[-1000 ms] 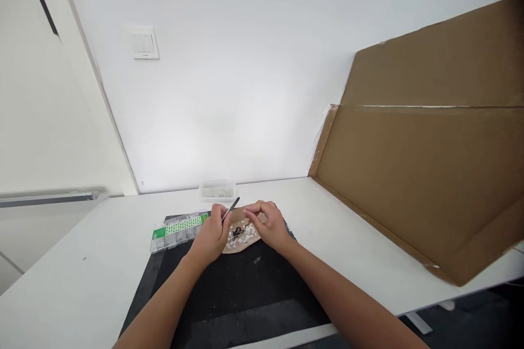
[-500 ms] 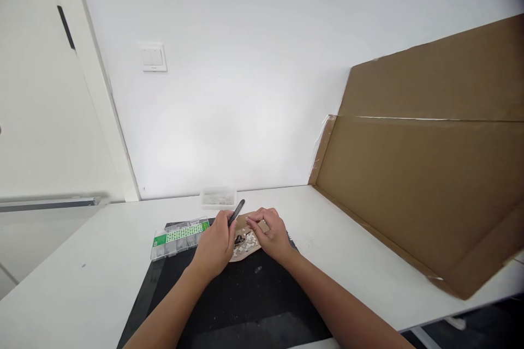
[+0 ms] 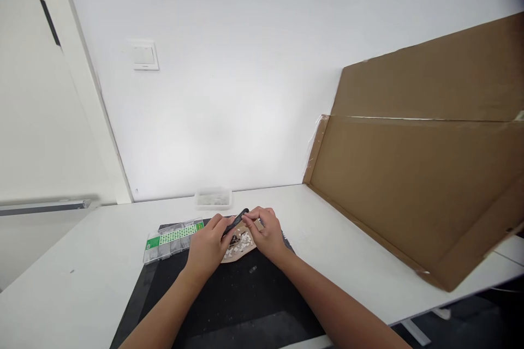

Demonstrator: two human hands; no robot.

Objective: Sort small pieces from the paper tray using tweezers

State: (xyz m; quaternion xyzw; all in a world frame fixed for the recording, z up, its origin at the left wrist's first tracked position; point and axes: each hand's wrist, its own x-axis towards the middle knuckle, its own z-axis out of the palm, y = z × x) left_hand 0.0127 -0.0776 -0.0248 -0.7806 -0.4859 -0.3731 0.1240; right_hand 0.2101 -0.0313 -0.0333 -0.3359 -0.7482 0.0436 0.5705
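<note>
My left hand (image 3: 208,245) is closed around a slim black tool (image 3: 237,220), whose rounded end points up and to the right. Its exact kind does not show. My right hand (image 3: 266,235) is pinched at that end of the tool; whatever its fingertips hold is too small to make out. Beneath both hands lies a tan, flat piece (image 3: 234,259) with small white bits (image 3: 243,242) and some dark bits scattered on it. Part of this piece is hidden by my hands.
A black mat (image 3: 245,305) covers part of the white table (image 3: 94,262). To the left lies a clear compartment box (image 3: 174,239) with a green label. A translucent tub (image 3: 213,199) stands by the wall, and a large cardboard sheet (image 3: 409,174) leans at the right.
The tool's end has come down and right to the pinched fingers of my right hand, and my hands are closer together. The whole view has shifted slightly.
</note>
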